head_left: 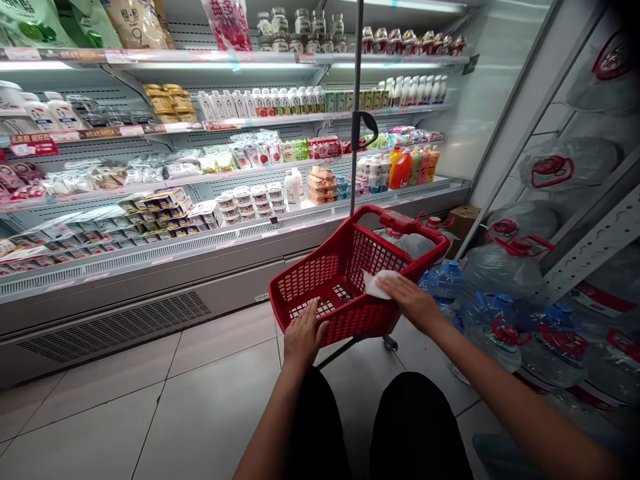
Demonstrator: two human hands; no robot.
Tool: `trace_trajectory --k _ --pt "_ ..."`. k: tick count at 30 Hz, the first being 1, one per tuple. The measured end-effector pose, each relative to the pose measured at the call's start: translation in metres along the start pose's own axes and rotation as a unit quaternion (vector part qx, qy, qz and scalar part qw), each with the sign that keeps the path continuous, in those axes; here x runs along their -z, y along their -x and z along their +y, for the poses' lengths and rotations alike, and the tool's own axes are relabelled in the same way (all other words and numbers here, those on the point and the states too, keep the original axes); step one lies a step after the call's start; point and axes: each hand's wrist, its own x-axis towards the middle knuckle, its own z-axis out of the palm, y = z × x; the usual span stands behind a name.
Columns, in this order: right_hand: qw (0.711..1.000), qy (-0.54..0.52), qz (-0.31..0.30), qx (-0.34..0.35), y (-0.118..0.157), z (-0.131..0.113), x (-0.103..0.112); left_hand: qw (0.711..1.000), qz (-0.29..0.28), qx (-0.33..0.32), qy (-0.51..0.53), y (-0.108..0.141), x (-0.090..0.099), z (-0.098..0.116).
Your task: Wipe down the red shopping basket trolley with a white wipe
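Note:
A small red plastic shopping cart [313, 270] with grid walls stands on the floor before my knees. My left hand [303, 333] is on its near rim at the front corner, fingers over the edge and thumb apart, gripping it. In my right hand [400, 291] is a white wipe [377, 284], pressed under the fingers against the near side rim, towards the handle end. Part of the wipe is hidden by the fingers. The cart's red handle [407, 223] lies beyond my right hand. Inside, the visible part of the basket holds no goods.
An open refrigerated display [240, 260] with yogurt cups, bottles and bags runs along the far side. Its door edge with a black handle [356, 133] rises behind the cart. Large water bottles [505, 333] crowd the right, beside a metal rack [595, 240]. Tiled floor [215, 387] extends left.

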Motion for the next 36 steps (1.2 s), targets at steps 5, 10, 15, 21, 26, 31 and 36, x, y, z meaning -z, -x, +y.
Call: trace_trajectory --k 5,10,15,21,26,31,36 --pt "0.942 0.063 0.126 -0.303 -0.002 0.077 0.068 1.000 0.009 0.016 -0.004 0.001 0.002 -0.007" --pt "0.881 0.142 0.225 -0.391 -0.022 0.112 0.102 1.000 0.010 0.017 0.001 0.002 0.003 -0.003" --pt "0.966 0.102 0.118 -0.205 -0.015 0.096 0.057 1.000 0.003 0.010 0.012 0.007 0.003 0.006" --pt "0.994 0.058 0.048 -0.080 0.003 0.029 -0.007 1.000 0.005 0.010 0.021 0.011 0.002 0.017" --pt "1.000 -0.018 0.001 0.003 0.003 -0.008 -0.020 1.000 -0.003 0.013 0.017 0.013 0.003 0.014" --pt "0.999 0.041 0.014 -0.024 0.012 0.053 0.004 1.000 -0.013 0.000 0.027 0.013 0.005 0.000" --pt "0.991 0.080 0.034 -0.105 -0.002 0.107 0.014 1.000 0.000 0.008 0.017 0.010 0.004 -0.009"
